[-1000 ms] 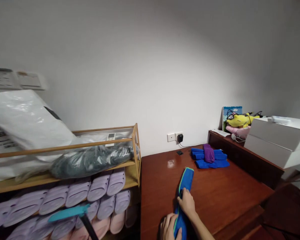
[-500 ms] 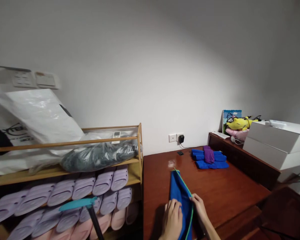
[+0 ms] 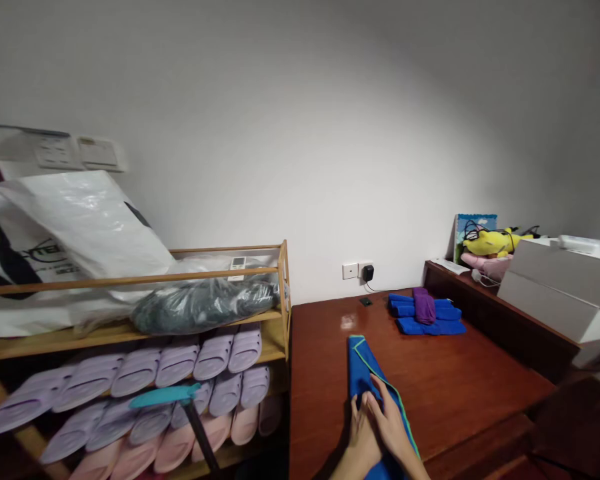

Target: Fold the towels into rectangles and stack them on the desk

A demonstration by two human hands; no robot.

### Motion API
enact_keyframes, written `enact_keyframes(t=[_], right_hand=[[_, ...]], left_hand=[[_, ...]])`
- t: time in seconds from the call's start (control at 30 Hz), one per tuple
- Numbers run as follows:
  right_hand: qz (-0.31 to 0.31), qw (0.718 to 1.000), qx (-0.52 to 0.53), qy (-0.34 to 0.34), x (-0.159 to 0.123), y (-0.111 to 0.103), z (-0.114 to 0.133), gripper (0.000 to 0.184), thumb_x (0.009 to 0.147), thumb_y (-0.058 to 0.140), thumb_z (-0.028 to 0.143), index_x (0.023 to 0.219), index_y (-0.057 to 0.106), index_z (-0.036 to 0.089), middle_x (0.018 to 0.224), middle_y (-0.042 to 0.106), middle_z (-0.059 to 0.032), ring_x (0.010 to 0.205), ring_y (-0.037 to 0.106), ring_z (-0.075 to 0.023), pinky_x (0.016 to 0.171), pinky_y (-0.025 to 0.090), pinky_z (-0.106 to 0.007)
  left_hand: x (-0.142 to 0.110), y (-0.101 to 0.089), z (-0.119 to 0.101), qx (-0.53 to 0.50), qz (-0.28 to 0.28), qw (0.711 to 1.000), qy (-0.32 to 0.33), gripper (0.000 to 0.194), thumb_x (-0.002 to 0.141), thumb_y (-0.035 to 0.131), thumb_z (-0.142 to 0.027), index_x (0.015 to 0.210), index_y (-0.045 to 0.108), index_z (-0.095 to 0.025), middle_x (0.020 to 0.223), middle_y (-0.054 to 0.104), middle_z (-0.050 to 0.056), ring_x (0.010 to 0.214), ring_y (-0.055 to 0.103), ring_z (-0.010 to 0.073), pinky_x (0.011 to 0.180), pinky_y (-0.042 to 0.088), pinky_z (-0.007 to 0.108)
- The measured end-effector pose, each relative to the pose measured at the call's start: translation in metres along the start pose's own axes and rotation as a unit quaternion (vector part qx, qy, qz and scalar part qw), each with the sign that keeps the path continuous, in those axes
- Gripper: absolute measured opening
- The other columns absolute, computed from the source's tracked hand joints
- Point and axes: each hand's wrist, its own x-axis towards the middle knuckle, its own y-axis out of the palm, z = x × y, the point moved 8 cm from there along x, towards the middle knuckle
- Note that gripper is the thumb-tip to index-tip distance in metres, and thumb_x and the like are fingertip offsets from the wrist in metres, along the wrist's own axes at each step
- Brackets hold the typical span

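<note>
A blue cloth [image 3: 363, 363] with green edging lies folded into a long narrow strip on the reddish-brown table [image 3: 320, 373]. My left hand [image 3: 364, 430] rests on its near part, the fingers bent slightly and pointing away from me. Beside it, partly overlapping, my right hand [image 3: 394, 423] lies on the same cloth with its fingers stretched out. Neither hand appears to grip the fabric, though some left fingertips are hidden. Farther back on the table are several rolled or folded blue cloths [image 3: 430, 327] with a purple cloth [image 3: 423, 307] across them.
To the left stands a wooden rack [image 3: 283, 300] holding slippers [image 3: 180, 357], a white bag [image 3: 90, 227] and a plastic-wrapped bundle [image 3: 205, 307]. White boxes [image 3: 555, 287] and a yellow plush toy [image 3: 490, 241] sit on the raised ledge at right. A black plug [image 3: 368, 272] is in the wall socket.
My right hand has let go of the green edge and moved left, close to my left hand. The cloth's right side is folded over, and it now lies flatter. The view shifted slightly.
</note>
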Motion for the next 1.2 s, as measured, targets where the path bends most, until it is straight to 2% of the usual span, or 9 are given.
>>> enact_keyframes(t=[0.1,0.4,0.5,0.57,0.67,0.73,0.9,1.1,1.2], right_hand=[[0.035,0.998,-0.003,0.053,0.003,0.023,-0.008,0.062,0.088,0.029,0.056,0.135,0.043,0.019,0.136,0.051,-0.0084,0.124,0.047,-0.0209,0.107,0.035,-0.037],[0.085,0.952,-0.291,-0.041,-0.001,0.037,-0.005,0.064,0.089,0.024,0.058,0.136,0.042,0.02,0.14,0.045,-0.0081,0.131,0.038,-0.0276,0.11,0.024,-0.05],[0.083,0.941,-0.327,-0.038,0.0,0.041,-0.006,0.065,0.088,0.022,0.06,0.138,0.039,0.021,0.142,0.044,-0.0076,0.132,0.036,-0.0297,0.11,0.02,-0.053],[0.078,0.933,-0.349,-0.033,0.001,0.04,-0.011,0.065,0.088,0.022,0.06,0.139,0.037,0.022,0.143,0.042,-0.0078,0.133,0.035,-0.0307,0.11,0.019,-0.055],[0.078,0.922,-0.376,-0.041,0.0,0.031,-0.024,0.061,0.088,0.026,0.057,0.139,0.037,0.026,0.144,0.041,-0.0063,0.132,0.036,-0.0303,0.109,0.021,-0.055],[0.065,0.917,-0.392,-0.042,0.0,0.017,-0.035,0.06,0.087,0.027,0.058,0.138,0.038,0.027,0.143,0.043,-0.0057,0.131,0.037,-0.0295,0.108,0.022,-0.055],[0.028,0.913,-0.406,-0.041,0.004,-0.015,-0.054,0.067,0.084,0.026,0.065,0.139,0.036,0.028,0.14,0.047,-0.0047,0.131,0.038,-0.0282,0.109,0.021,-0.053],[0.038,0.907,-0.418,-0.044,0.016,-0.033,-0.075,0.068,0.084,0.026,0.066,0.139,0.036,0.027,0.139,0.048,-0.0048,0.131,0.039,-0.0271,0.11,0.022,-0.051],[0.052,0.904,-0.42,-0.052,0.022,-0.039,-0.087,0.069,0.083,0.027,0.067,0.139,0.035,0.028,0.139,0.048,-0.0039,0.132,0.037,-0.0264,0.11,0.022,-0.051]], left_hand=[[-0.001,-0.009,0.01,0.008,-0.01,1.0,-0.022,0.051,0.086,0.029,-0.018,0.134,0.044,-0.025,0.136,0.051,0.005,0.13,0.036,0.0206,0.112,0.016,0.043],[-0.051,-0.091,0.113,0.123,-0.051,0.975,-0.178,0.068,0.062,0.034,0.008,0.112,0.061,-0.028,0.137,0.047,0.002,0.128,0.038,0.0176,0.103,0.03,0.038],[-0.061,-0.111,0.106,0.155,-0.122,0.959,-0.206,0.055,0.072,0.032,0.004,0.107,0.065,-0.023,0.142,0.043,0.006,0.133,0.031,0.0228,0.106,0.026,0.043],[-0.053,-0.102,0.074,0.134,-0.147,0.969,-0.146,0.051,0.079,0.031,-0.003,0.116,0.062,-0.022,0.145,0.039,0.006,0.135,0.029,0.0229,0.109,0.024,0.042],[-0.027,-0.053,0.018,0.056,-0.049,0.997,0.023,0.05,0.087,0.032,-0.018,0.136,0.043,-0.027,0.149,0.032,0.0,0.137,0.026,0.0208,0.112,0.023,0.042],[-0.015,-0.027,0.011,0.031,0.004,0.999,0.023,0.052,0.09,0.031,-0.03,0.142,0.032,-0.025,0.151,0.028,0.001,0.138,0.023,0.0216,0.113,0.021,0.044],[-0.02,-0.025,0.057,0.055,0.034,0.997,-0.047,0.058,0.085,0.037,-0.036,0.142,0.031,-0.025,0.152,0.023,0.001,0.14,0.015,0.0214,0.114,0.008,0.051],[-0.08,-0.079,0.15,0.204,0.052,0.949,-0.236,0.075,0.066,0.041,-0.013,0.141,0.034,-0.017,0.151,0.025,0.007,0.139,0.017,0.0265,0.112,0.011,0.053],[-0.087,-0.095,0.136,0.201,-0.021,0.954,-0.219,0.07,0.071,0.037,-0.012,0.141,0.033,-0.013,0.153,0.017,0.008,0.14,0.011,0.0236,0.114,0.011,0.047]])
